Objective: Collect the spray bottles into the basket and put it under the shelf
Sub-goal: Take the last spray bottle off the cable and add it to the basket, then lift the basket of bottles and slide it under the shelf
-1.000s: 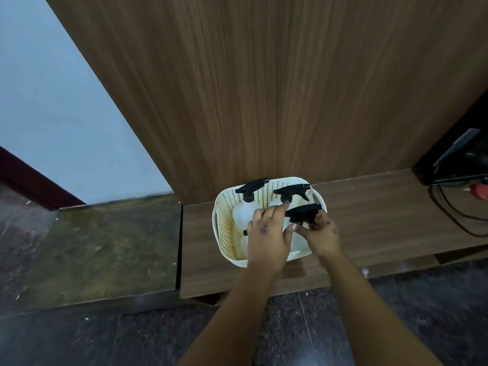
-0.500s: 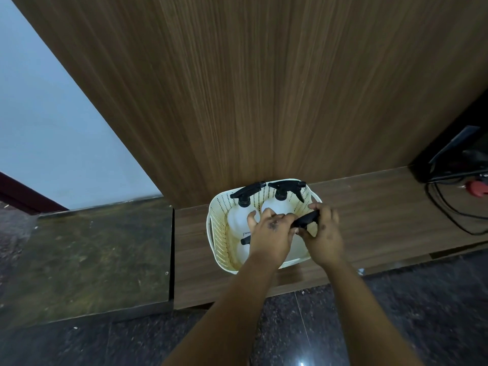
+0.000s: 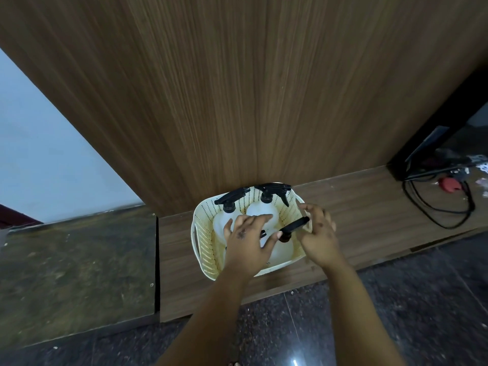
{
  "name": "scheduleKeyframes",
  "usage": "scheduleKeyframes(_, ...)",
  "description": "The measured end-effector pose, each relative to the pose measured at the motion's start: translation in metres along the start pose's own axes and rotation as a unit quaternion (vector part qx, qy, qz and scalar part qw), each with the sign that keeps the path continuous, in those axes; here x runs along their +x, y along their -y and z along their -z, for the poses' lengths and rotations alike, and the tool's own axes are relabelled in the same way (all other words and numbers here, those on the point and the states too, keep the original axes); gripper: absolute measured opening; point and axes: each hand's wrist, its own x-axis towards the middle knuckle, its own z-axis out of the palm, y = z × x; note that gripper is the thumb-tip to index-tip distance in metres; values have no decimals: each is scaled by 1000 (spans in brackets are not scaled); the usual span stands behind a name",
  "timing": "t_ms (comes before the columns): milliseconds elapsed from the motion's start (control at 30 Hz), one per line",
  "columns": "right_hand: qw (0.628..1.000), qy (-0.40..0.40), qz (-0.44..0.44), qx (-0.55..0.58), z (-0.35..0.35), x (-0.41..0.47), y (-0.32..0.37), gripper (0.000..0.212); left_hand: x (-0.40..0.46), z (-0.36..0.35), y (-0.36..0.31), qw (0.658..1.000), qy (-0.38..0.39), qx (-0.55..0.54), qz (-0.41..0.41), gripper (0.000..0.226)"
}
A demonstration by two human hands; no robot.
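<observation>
A cream perforated basket stands on a low wooden ledge, against a tall wood panel. Two white spray bottles with black trigger heads stand upright at its back, one on the left and one on the right. A third bottle's black trigger head tilts at the front right. My left hand lies over the front of the basket with fingers spread, its thumb near that bottle's neck. My right hand hovers at the right rim beside the trigger head, fingers apart. The front bottle bodies are mostly hidden.
The wood panel rises directly behind the basket. Black cables and a red plug lie on the ledge at the far right under a dark opening. A worn stone slab adjoins the ledge on the left. Dark floor lies in front.
My right hand has let go of the front bottle's trigger head and opened its fingers. The left hand has spread flatter over the bottles. The view has shifted slightly nearer.
</observation>
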Motion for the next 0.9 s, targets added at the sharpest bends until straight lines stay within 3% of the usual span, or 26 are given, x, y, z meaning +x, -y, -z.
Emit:
scheduleKeyframes(167, 997, -76, -7, 12, -1, 20, 13, 35, -8, 12, 15, 993, -86, -64, 58, 49)
scheduleKeyframes(267, 994, -65, -16, -86, -7, 41, 21, 45, -14, 23, 30, 979, -155, -21, 133, 44)
scheduleKeyframes(333, 985, -31, -38, -163, -6, 59, 22, 50, -18, 29, 42, 964, -170, -2, 205, 53)
scheduleKeyframes(400, 975, 10, -84, -206, -2, 75, 19, 52, -22, 33, 51, 951, -147, -30, 271, 62)
scheduleKeyframes(533, 966, 51, -138, -212, -2, 93, 8, 34, -22, 37, 58, 918, -89, -153, 355, 70)
scheduleKeyframes(700, 965, 19, -146, -218, -6, 91, 0, 34, -18, 41, 58, 892, -40, -231, 386, 55)
scheduleKeyframes(900, 966, 0, -149, -211, -4, 85, -2, 30, -17, 46, 52, 892, -32, -231, 387, 62)
